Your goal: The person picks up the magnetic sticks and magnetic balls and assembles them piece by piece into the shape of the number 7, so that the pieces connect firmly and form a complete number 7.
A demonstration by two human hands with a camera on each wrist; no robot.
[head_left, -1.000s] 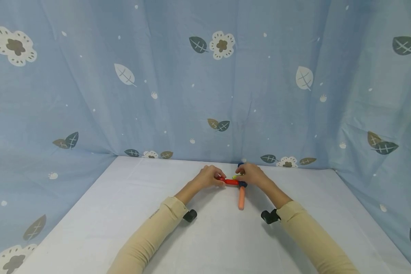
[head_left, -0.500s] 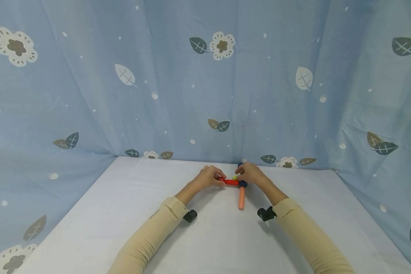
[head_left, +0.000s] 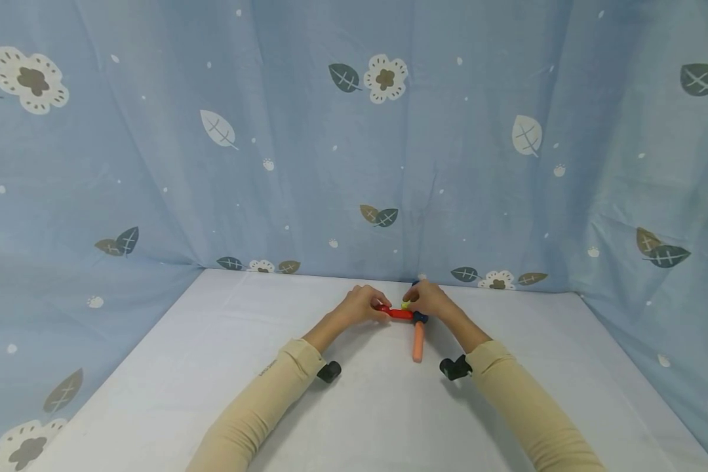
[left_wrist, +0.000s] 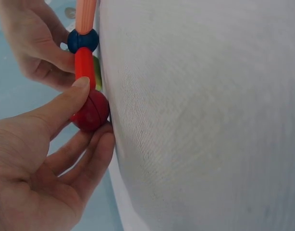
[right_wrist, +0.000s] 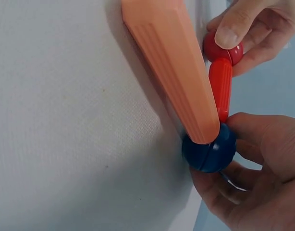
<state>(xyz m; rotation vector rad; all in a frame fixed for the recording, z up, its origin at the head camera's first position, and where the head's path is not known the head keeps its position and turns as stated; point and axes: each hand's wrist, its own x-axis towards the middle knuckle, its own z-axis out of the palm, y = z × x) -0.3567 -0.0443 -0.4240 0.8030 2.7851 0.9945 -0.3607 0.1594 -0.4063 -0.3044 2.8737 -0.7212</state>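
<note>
My left hand (head_left: 362, 305) pinches a dark red ball (left_wrist: 92, 111) between thumb and fingers. A bright red magnetic rod (head_left: 401, 314) runs from that ball to a dark blue ball (right_wrist: 210, 148). From the blue ball, an orange rod (head_left: 417, 343) points toward me along the table. Behind the red rod, a yellow-green piece (left_wrist: 97, 72) is mostly hidden. My right hand (head_left: 433, 301) has its thumb and fingertips at this piece and appears to pinch it, close beside the blue ball.
Another dark blue piece (head_left: 415, 284) shows just behind my right hand, near the table's back edge. A white cloth covers the table (head_left: 389, 419). A blue patterned curtain (head_left: 307, 164) hangs right behind it. Black wrist cameras (head_left: 455, 368) sit under both forearms.
My right hand and forearm have shifted slightly left, bringing the fingertips onto the yellow-green piece. The left hand keeps its hold on the dark red ball.
</note>
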